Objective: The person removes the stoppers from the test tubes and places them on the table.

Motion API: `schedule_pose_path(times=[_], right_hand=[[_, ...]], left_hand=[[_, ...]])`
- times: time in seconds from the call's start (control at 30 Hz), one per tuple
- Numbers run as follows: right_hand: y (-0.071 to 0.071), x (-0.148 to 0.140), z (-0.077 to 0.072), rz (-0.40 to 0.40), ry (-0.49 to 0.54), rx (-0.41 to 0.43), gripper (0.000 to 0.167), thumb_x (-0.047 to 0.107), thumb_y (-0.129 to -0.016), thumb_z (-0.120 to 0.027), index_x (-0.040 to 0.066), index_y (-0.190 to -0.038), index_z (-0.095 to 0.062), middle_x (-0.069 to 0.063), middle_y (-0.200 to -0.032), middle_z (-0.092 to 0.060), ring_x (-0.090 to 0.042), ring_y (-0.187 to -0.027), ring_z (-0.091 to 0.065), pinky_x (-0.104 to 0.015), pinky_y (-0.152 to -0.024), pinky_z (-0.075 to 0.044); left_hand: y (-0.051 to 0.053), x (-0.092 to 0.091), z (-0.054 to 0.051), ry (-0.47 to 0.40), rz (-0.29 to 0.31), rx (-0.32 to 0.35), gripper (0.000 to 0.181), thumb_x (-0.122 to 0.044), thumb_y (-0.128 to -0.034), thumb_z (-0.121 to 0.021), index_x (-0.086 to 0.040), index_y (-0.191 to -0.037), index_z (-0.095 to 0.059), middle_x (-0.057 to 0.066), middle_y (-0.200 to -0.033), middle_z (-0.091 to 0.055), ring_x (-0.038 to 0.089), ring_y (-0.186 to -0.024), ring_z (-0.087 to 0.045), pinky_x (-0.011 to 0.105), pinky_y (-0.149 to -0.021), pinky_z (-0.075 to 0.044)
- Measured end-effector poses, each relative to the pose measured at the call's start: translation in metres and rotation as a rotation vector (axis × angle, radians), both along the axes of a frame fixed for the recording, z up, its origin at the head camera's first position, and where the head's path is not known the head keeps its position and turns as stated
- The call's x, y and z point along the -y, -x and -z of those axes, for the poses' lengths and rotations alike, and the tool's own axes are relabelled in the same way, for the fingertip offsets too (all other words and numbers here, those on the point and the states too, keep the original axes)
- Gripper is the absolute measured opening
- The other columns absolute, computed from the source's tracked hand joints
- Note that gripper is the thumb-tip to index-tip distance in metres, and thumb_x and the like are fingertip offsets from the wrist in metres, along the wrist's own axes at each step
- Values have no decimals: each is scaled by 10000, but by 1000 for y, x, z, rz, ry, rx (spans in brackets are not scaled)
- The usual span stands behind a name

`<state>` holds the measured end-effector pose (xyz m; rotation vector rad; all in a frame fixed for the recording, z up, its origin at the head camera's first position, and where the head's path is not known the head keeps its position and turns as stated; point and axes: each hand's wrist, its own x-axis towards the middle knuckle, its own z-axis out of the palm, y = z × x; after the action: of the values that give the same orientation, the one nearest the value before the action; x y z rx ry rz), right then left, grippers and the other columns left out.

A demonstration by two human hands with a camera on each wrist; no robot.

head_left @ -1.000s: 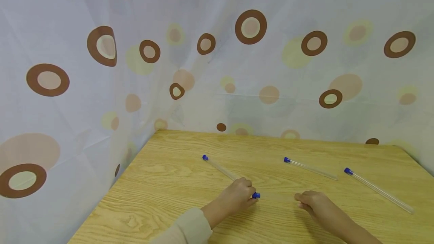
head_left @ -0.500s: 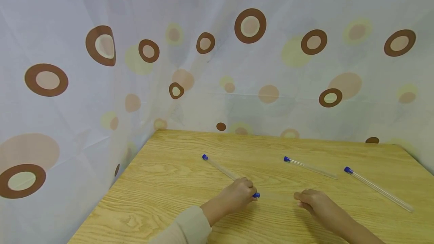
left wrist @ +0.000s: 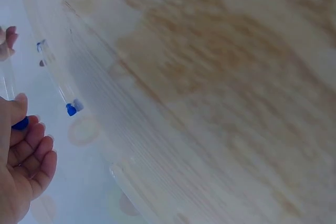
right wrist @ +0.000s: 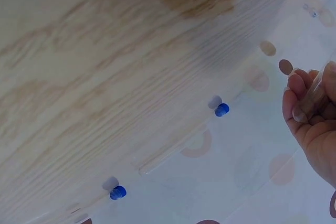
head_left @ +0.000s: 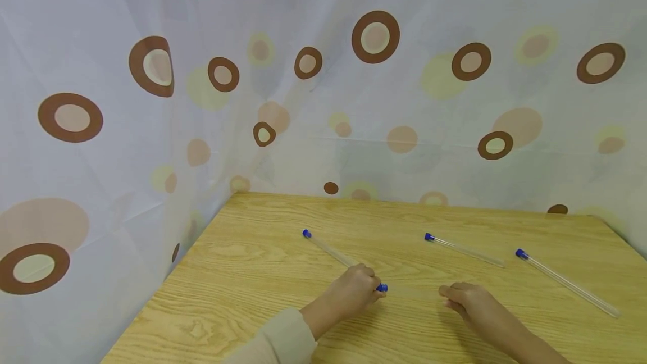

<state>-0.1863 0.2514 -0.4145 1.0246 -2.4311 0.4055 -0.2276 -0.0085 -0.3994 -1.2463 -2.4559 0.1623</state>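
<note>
In the head view my left hand [head_left: 354,292] pinches a blue cap [head_left: 382,287] between thumb and fingers. To its right, my right hand [head_left: 472,306] holds the far end of a clear test tube, which is barely visible against the wood. The right wrist view shows the rounded tube end [right wrist: 311,103] between that hand's thumb and fingers. In the left wrist view the tube [left wrist: 7,80] spans between both hands, its other end at the left thumb beside the cap. Whether the cap sits in the tube's mouth is hidden by the fingers.
Three capped clear tubes lie on the wooden table [head_left: 242,274]: one tube [head_left: 328,250] just beyond the left hand, another tube [head_left: 467,253] at the back, and a third tube [head_left: 568,285] at the right. A patterned curtain [head_left: 313,100] stands behind and at the left.
The blue cap has shifted and tilted slightly in the left fingers, which have turned a little. My right hand keeps its place, and the lying tubes are unmoved.
</note>
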Motion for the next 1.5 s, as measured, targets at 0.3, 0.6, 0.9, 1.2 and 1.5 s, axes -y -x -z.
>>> schedule_pose_path(times=[0.3, 0.6, 0.9, 1.2, 1.5], right_hand=[[-2, 2, -1, 32, -3, 8, 179, -33, -701, -715, -21, -871, -661, -78, -748, -668, -184, -637, -630, -176, -527, -506], [-4, 5, -5, 79, 10, 154, 160, -20, -752, -685, -52, -908, -666, -68, -773, -665, -164, -660, -619, -191, -540, -500], [-8, 7, -14, 195, 81, 261, 214, 43, -746, -717, -60, -930, -683, -101, -833, -680, -142, -668, -636, -233, -583, -543], [-6, 5, -13, 182, 74, 225, 217, 34, -741, -719, -54, -935, -684, -78, -825, -678, -125, -667, -628, -225, -579, -538], [-4, 5, -7, 136, 34, 106, 189, -12, -702, -727, -60, -880, -686, -71, -768, -664, -124, -626, -610, -128, -529, -483]], left_hand=[[-3, -1, -1, -46, -33, 69, 211, -308, -911, -588, -159, -821, -706, -105, -706, -631, -28, -614, -501, 97, -626, -397], [-3, 0, 0, -119, -37, 129, 183, -265, -906, -602, -126, -882, -720, -73, -772, -672, -4, -697, -577, 100, -682, -445], [-2, 5, 1, -112, -6, 30, 169, -275, -894, -616, -139, -855, -710, -80, -768, -661, 1, -702, -577, 103, -685, -447], [-2, 8, 1, -150, 21, 10, 159, -260, -888, -629, -129, -866, -717, -73, -770, -660, 7, -713, -581, 86, -693, -449], [-1, 9, 5, -148, 43, -12, 165, -277, -878, -639, -140, -821, -710, -82, -722, -650, -3, -650, -556, 85, -656, -434]])
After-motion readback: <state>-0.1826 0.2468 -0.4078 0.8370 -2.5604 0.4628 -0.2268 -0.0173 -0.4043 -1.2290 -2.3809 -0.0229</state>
